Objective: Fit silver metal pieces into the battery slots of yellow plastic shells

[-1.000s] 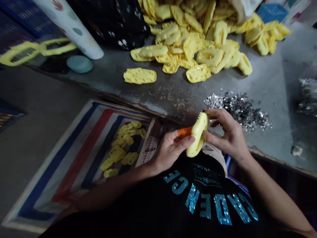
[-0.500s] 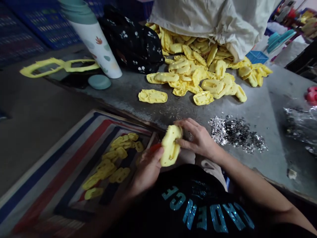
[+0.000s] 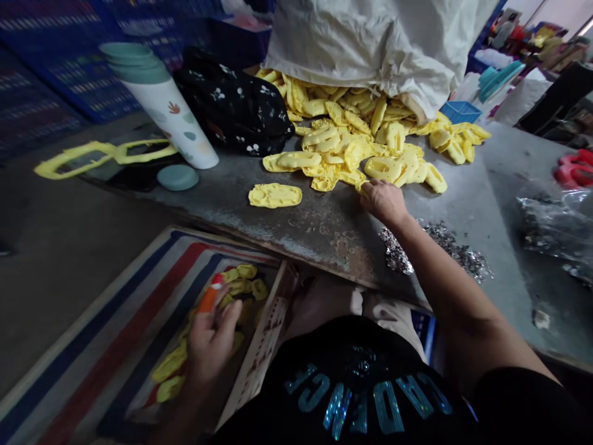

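My left hand (image 3: 210, 343) hangs over the striped-lined box, thumb and fingers apart and blurred. An orange covering with a red tip (image 3: 210, 293) is at its index finger; I cannot tell whether it is worn or held. Below it lie several yellow plastic shells (image 3: 169, 361). My right hand (image 3: 383, 199) reaches across the table to the near edge of the heap of yellow shells (image 3: 333, 139), its fingers closed over a small yellow shell (image 3: 361, 186) that is mostly hidden. One flat yellow shell (image 3: 275, 195) lies alone to the left.
Small silvery metal pieces (image 3: 456, 250) lie under and beside my right forearm. A white sack (image 3: 365, 49) spills shells at the back. A tumbler (image 3: 171, 117), a dark patterned bag (image 3: 236, 105) and a round lid (image 3: 177, 177) stand left. Red-handled scissors (image 3: 574, 170) lie right.
The yellow shell held between both hands is gone from them. My left hand has moved left and down over the box; my right hand has stretched forward to the heap.
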Demonstrator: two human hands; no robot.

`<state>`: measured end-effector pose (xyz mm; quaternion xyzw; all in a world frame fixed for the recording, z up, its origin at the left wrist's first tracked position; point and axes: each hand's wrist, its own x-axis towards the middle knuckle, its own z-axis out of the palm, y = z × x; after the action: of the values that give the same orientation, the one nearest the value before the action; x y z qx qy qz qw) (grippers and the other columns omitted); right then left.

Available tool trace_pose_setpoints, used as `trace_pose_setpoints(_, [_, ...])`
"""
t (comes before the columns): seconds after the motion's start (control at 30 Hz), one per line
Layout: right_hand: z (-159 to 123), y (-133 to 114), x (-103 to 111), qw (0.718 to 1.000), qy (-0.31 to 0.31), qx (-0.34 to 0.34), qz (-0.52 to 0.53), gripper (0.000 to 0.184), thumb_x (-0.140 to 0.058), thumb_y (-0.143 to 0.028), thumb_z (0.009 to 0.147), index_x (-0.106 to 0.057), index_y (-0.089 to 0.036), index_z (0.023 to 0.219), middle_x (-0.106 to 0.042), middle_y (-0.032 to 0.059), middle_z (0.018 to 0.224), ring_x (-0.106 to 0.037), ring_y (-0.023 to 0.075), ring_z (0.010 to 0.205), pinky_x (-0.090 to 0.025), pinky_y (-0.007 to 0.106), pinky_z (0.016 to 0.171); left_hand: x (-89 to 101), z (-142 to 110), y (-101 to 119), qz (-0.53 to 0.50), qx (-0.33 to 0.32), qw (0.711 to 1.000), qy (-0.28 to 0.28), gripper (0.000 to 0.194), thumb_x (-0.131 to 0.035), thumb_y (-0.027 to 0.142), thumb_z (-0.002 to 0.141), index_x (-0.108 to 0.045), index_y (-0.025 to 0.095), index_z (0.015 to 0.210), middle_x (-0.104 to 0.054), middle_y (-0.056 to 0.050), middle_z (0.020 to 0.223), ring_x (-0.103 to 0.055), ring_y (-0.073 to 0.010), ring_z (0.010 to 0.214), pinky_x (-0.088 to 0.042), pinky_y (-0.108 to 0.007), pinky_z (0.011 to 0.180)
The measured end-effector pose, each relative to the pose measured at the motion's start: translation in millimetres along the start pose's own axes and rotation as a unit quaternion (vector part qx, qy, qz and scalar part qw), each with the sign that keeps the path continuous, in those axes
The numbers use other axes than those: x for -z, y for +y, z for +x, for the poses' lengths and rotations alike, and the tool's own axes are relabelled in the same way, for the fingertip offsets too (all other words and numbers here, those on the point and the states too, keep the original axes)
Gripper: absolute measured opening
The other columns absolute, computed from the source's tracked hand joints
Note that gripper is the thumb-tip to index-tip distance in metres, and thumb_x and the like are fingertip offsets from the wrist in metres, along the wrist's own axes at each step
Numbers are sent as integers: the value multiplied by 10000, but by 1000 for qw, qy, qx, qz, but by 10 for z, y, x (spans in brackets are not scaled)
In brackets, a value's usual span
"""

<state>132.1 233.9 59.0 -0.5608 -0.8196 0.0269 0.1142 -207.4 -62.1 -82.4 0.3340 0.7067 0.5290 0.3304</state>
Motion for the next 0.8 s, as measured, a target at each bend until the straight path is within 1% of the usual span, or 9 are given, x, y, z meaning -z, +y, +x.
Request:
trace_pose_setpoints(0.1, [-202, 115, 330, 996, 75, 0, 41, 293, -557, -238, 1092, -793, -165, 1249, -844, 207, 1257, -723, 333, 1171, -600, 499, 1045, -328, -62, 345, -18, -45, 999, -23, 692, -883, 699, 964, -806, 199, 1436, -779, -182, 1610, -683, -440, 1589, -472, -622, 1429])
trace_pose_setpoints(0.2, [-719, 151, 598, 979, 110, 2, 171, 336, -545, -404, 1175, -783, -201, 1298, -826, 106, 1079, -703, 226, 898, -612, 381, 835, -695, -69, 852, -88, -146, 973, -154, 581, -857, 539, 1064, -776, 264, 1569, -704, -151, 1741, -728, -376, 1553, -577, -552, 1347])
trace_pose_setpoints(0.3, [-1461, 3, 591, 846, -9, 34, 532, 398, -758, -613, 1100, -820, -223, 1143, -754, 0, 866, -643, 144, 719, -572, 287, 687, -1027, -12, 1218, -190, -136, 902, -362, 690, -881, 555, 1054, -715, 330, 1685, -609, -105, 1851, -654, -386, 1646, -611, -468, 1300])
trace_pose_setpoints(0.37, [-1919, -145, 468, 748, -89, 27, 658, 398, -839, -609, 1059, -817, -215, 1117, -782, -7, 906, -704, 135, 774, -609, 276, 749, -1218, 13, 1287, -210, 5, 820, -532, 673, -776, 665, 1105, -732, 318, 1680, -723, -107, 1736, -753, -393, 1529, -679, -413, 1181])
trace_pose_setpoints(0.43, [-2282, -232, 336, 705, -121, 16, 699, 398, -796, -597, 1104, -811, -203, 1157, -815, 11, 947, -760, 152, 827, -640, 300, 803, -1378, -10, 1259, -199, 140, 715, -655, 661, -722, 707, 1124, -746, 327, 1664, -859, -128, 1513, -879, -366, 1297, -735, -362, 989])
trace_pose_setpoints(0.5, [-2573, -186, 252, 732, -95, 17, 674, 372, -757, -563, 1144, -824, -203, 1207, -843, 34, 991, -793, 179, 907, -652, 332, 872, -1504, -90, 1223, -175, 225, 637, -716, 629, -707, 688, 1138, -768, 304, 1632, -928, -154, 1267, -929, -308, 1053, -721, -285, 824])
trace_pose_setpoints(0.57, [-2828, 12, 233, 802, -26, 14, 597, 324, -780, -519, 1143, -841, -233, 1282, -874, 57, 1108, -806, 209, 1026, -649, 368, 958, -1611, -209, 1242, -158, 266, 614, -727, 614, -713, 666, 1138, -804, 246, 1576, -934, -182, 1163, -924, -277, 949, -697, -245, 763])
trace_pose_setpoints(0.67, [-3137, 517, 248, 905, 135, -64, 398, 182, -784, -415, 1139, -843, -304, 1270, -868, 54, 1188, -789, 246, 1095, -632, 431, 990, -1770, -376, 1385, -163, 280, 658, -679, 613, -733, 661, 1101, -876, 164, 1429, -926, -200, 1233, -918, -294, 978, -721, -283, 809])
trace_pose_setpoints(0.8, [-3284, 1146, 163, 957, 210, -175, 100, 124, -726, -270, 1126, -838, -324, 1124, -816, 45, 1056, -714, 284, 1032, -539, 475, 939, -1957, -453, 1598, -179, 305, 708, -611, 547, -731, 587, 1052, -918, 131, 1289, -934, -162, 1231, -918, -310, 972, -742, -335, 832])
